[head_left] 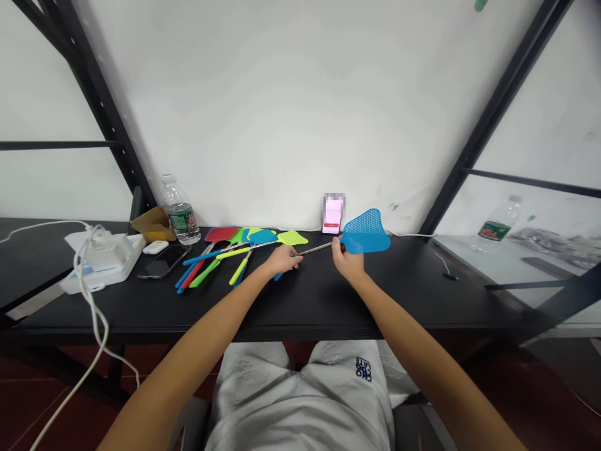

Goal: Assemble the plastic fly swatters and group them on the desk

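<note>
Trousers (333, 379), below right hand (348, 262): dark-blue letters (363, 368) stand stacked, wording unclear. Bottle (177, 199), left of left hand (282, 260): green-red label (183, 219), print too small. Phone (333, 213), just beyond right hand: screen unreadable.

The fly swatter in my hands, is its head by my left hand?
No, the blue swatter head is by your right hand, while your left hand is farther along the shaft.
</note>
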A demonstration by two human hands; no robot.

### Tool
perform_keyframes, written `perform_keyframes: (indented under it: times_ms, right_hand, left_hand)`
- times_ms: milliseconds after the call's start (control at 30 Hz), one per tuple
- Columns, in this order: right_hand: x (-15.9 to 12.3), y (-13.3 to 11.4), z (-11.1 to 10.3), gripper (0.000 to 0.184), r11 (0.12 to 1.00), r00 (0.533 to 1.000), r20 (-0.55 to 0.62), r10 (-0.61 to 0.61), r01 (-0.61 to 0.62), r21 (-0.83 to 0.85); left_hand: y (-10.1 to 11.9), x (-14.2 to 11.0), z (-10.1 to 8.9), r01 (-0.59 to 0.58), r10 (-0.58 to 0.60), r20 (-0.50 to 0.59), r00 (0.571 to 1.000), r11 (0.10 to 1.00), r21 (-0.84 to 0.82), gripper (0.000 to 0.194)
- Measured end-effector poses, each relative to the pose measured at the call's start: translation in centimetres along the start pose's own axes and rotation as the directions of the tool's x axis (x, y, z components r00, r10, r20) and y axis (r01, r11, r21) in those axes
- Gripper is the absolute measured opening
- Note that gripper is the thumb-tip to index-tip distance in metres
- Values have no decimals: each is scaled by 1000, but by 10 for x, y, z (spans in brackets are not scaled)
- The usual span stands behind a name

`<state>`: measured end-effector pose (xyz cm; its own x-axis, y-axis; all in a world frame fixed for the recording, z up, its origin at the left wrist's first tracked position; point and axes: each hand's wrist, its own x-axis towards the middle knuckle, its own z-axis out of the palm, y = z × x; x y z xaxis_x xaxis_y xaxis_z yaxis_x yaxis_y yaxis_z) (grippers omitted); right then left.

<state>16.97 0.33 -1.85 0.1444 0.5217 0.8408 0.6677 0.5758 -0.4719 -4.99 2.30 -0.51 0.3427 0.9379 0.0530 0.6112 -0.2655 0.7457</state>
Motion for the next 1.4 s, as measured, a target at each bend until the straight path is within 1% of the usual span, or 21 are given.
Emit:
perform_keyframes:
  times_ms: [167,267,567,1233,1400]
  right_hand:
    - [1,4,2,22,998,997,-51,-61,61,-2]
    - [1,5,2,22,997,995,-57,-82,81,-9]
    - [2,2,2,24,999,998,-44,-38,38,-7]
    - [5,-2,-2,25,999,1000,-26,-7,6,-38]
    - [4,1,-1,24,999,999,-34,-7,6,-41]
  left_hand:
    - [0,1,1,4,-4,1,1000,999,44,24]
    - [0,1,0,-15,16,-8,1000,996,91,24]
    - [8,-5,-2,-56,62,-25,998,976,210,24]
    - [7,-5,-1,-56,68,-44,997,972,227,23]
    - [5,-4,-2,-52,61,-40,997,982,180,25]
